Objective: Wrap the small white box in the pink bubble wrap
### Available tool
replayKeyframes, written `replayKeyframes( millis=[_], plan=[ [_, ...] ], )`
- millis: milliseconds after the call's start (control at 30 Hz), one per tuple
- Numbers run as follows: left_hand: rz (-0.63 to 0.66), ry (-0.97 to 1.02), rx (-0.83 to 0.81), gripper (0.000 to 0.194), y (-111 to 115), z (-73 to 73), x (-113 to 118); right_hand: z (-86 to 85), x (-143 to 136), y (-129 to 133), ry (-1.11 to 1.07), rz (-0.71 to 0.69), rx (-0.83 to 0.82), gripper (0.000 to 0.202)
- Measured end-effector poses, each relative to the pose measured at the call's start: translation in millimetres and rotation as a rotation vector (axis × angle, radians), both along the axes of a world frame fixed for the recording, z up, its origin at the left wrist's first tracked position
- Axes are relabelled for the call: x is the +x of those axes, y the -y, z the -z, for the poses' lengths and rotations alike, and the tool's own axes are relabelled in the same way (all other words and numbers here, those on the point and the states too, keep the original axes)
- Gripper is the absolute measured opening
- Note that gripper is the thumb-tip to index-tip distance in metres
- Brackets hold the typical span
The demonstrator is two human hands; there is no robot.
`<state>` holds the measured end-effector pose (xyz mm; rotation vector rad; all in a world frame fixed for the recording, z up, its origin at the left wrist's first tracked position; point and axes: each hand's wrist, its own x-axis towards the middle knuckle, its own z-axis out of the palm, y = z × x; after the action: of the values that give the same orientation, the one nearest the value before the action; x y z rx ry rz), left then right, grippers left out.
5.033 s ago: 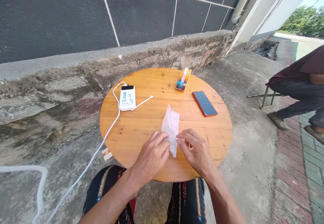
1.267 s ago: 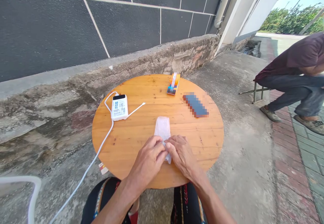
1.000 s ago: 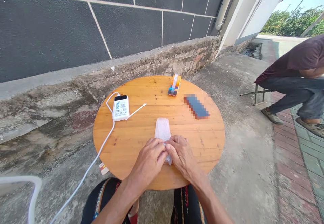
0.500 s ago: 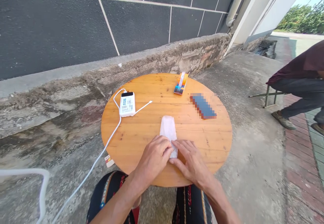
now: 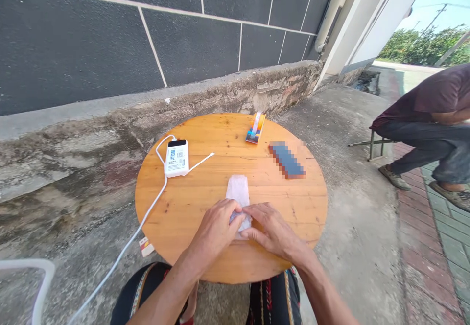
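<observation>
A pale, thin folded strip of tissue or cloth (image 5: 238, 189) lies on the round wooden table (image 5: 205, 134), its far part flat and uncovered. Both hands are at its near end. My left hand (image 5: 219, 220) has its fingers curled on the left side, thumb and fingertips pressed at the strip. From the right, my right hand (image 5: 270, 228) meets it, thumb and index finger pinching the near part. The fingertips of both hands almost touch and partly hide a bluish-grey patch there.
A white power bank (image 5: 177, 159) with white cables lies at the table's left. An orange tape dispenser (image 5: 256, 128) stands at the back; a blurred dark phone-like object (image 5: 287, 160) lies right of it. A seated person (image 5: 422, 114) is at the right.
The view has shifted slightly, so the table appears lower and further left. Both hands remain at the strip's near end, with more of the bluish-grey patch showing between the fingers.
</observation>
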<state>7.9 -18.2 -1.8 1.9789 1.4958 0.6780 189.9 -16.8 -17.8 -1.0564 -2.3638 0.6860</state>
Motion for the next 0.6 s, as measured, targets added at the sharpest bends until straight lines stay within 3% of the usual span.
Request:
replayKeyframes(
  millis=[267, 600],
  plan=[
    [0.025, 0.085, -0.066, 0.016, -20, -1.7, -5, -11.4, 2, -26, -0.029, -0.079, -0.217, 0.034],
    [0.033, 0.176, -0.126, 0.024, -19, 0.3, -8, -17.3, 0, -36, -0.001, -0.099, -0.329, 0.038]
  ],
)
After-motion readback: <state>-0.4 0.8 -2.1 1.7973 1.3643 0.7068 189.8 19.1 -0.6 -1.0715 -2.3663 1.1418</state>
